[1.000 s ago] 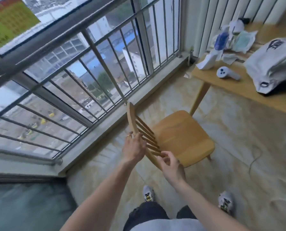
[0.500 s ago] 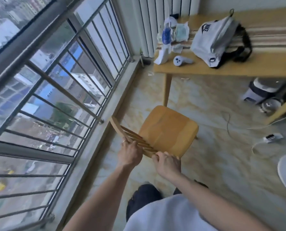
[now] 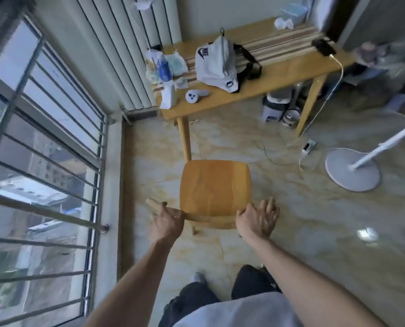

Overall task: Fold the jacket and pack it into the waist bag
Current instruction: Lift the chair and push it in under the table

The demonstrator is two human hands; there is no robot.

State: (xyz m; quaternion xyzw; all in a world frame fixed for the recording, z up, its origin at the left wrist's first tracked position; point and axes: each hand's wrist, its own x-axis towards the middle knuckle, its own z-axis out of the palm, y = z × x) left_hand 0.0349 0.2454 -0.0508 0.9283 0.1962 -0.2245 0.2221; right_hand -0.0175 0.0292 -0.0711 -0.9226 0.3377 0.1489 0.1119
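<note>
A white waist bag [image 3: 217,64] with a black strap lies on the wooden table [image 3: 284,76] at the far side of the room. No jacket is clearly visible; a blurred grey heap of cloth [image 3: 385,55] sits at the far right. Right in front of me stands a wooden chair [image 3: 214,187], its seat facing the table. My left hand [image 3: 166,223] grips the left end of the chair's back rail. My right hand [image 3: 258,220] rests against the rail's right end, fingers spread apart.
A barred window [image 3: 55,161] runs along the left. On the table's left end are a blue bottle [image 3: 165,67], tissues and a white handheld device [image 3: 193,95]. Small appliances [image 3: 277,107] stand under the table. A fan base [image 3: 352,169], power strip [image 3: 308,146] and cables lie on the floor to the right.
The chair has swung round from the window to face the table, and my view turned right with it. My right hand's fingers have opened from their grip on the back rail.
</note>
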